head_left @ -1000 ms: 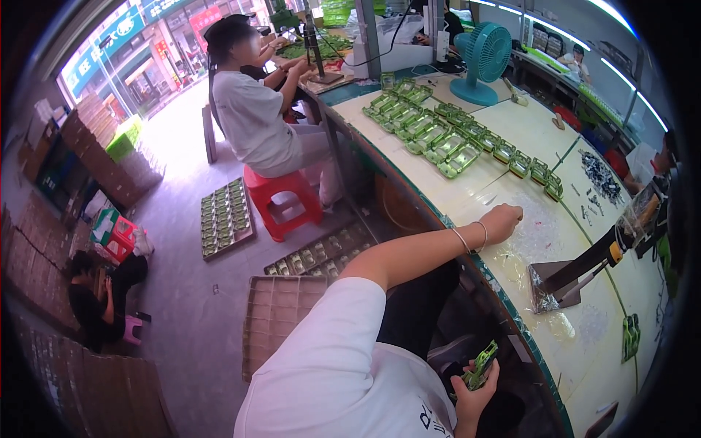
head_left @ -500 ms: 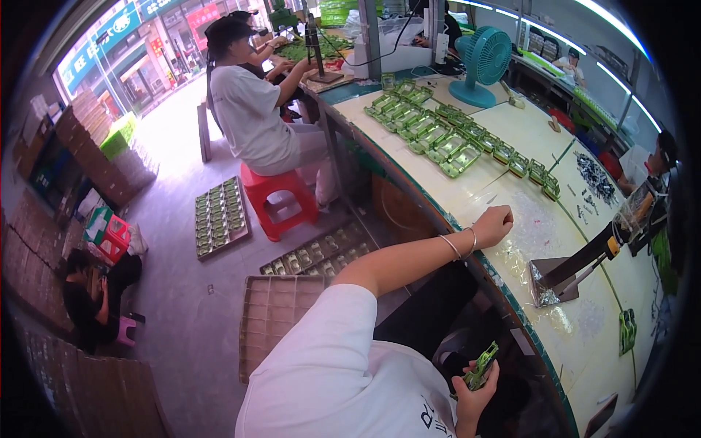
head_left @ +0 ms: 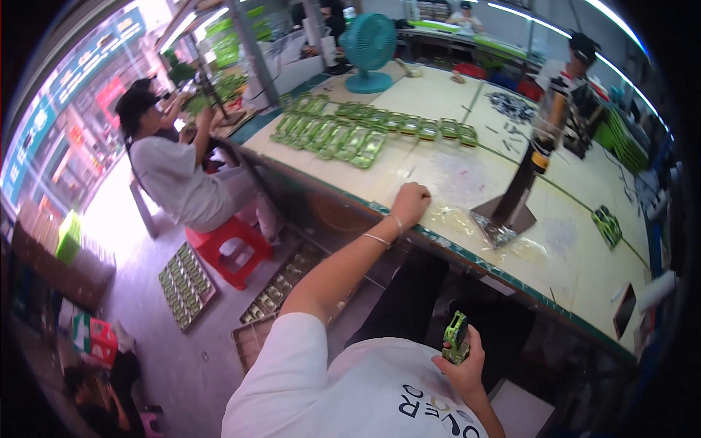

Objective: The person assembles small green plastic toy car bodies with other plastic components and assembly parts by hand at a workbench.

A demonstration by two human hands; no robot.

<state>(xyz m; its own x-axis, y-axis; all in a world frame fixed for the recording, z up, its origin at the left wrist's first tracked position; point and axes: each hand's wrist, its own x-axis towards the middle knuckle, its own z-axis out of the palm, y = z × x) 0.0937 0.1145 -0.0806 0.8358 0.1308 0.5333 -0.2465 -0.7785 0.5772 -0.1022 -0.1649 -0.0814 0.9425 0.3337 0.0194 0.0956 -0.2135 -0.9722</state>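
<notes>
My left hand (head_left: 412, 201) rests at the front edge of the table (head_left: 453, 175), its fingers curled closed; what they hold, if anything, is hidden. Two thin bracelets ring that wrist. Low in front of my body, my right hand (head_left: 468, 367) grips a green-and-black plastic part (head_left: 456, 336), held upright between thumb and fingers. Rows of similar green frame-shaped parts (head_left: 358, 148) lie on the table beyond my left hand. To the right of that hand stands a dark upright tool post (head_left: 520, 186) on a metal base. Another green part (head_left: 607, 226) lies farther right.
A teal fan (head_left: 369, 55) stands at the table's back. Small dark pieces (head_left: 511, 106) lie scattered beyond the post. A co-worker (head_left: 175, 160) sits left on a red stool (head_left: 232, 252). Trays of green parts (head_left: 186, 286) are on the floor. Another person (head_left: 573, 69) works across the table.
The view has swung toward the right, so the table and fan sit farther left in it. My right hand has raised and tilted the green-and-black part. My left hand stays closed at the table edge.
</notes>
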